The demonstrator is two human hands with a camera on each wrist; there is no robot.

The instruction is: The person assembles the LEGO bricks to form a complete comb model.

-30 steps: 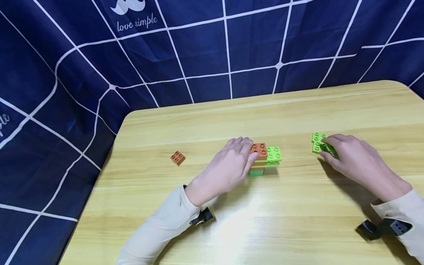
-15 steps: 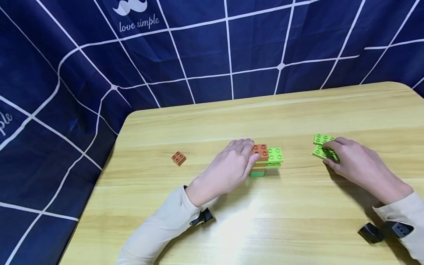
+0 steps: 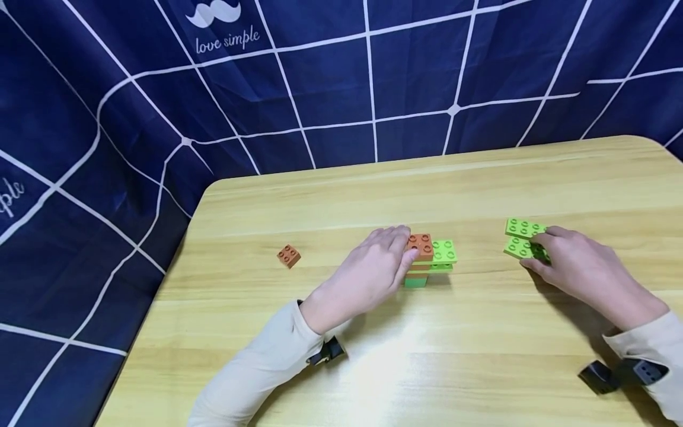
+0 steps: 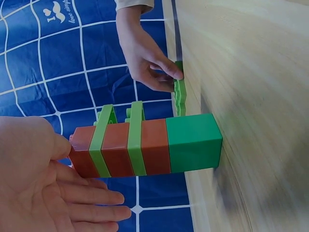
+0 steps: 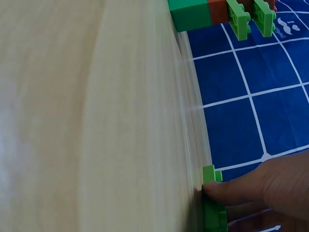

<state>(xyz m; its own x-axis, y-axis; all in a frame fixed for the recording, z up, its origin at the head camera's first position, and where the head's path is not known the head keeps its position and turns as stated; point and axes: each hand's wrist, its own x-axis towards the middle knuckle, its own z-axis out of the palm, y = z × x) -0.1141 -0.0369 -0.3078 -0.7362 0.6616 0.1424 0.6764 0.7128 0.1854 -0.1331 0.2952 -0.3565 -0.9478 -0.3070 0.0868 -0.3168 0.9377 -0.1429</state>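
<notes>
Brown, light green and dark green toy building bricks form an upright stack point(image 3: 420, 246), the dark green brick point(image 4: 193, 142) at its base on the table. Two light green flat bricks jut out to the right from between brown ones. My left hand point(image 3: 365, 273) pinches the top brown brick between thumb and forefinger, its other fingers stretched out straight. Over at the right, my right hand point(image 3: 587, 276) pinches the near light green flat brick point(image 3: 516, 248), part of it hidden under the fingers. A second flat brick point(image 3: 524, 228) lies just behind, angled to it.
A loose brown brick point(image 3: 289, 255) lies on the left of the wooden table point(image 3: 341, 201). A dark blue cloth point(image 3: 331, 77) with white lines hangs along the table's back and left edges. Black wrist cameras sit at both sleeves.
At the right, the two light green flat bricks have turned and a wedge of space has opened between them, with my right hand on the near one. My left hand stays on the stack.
</notes>
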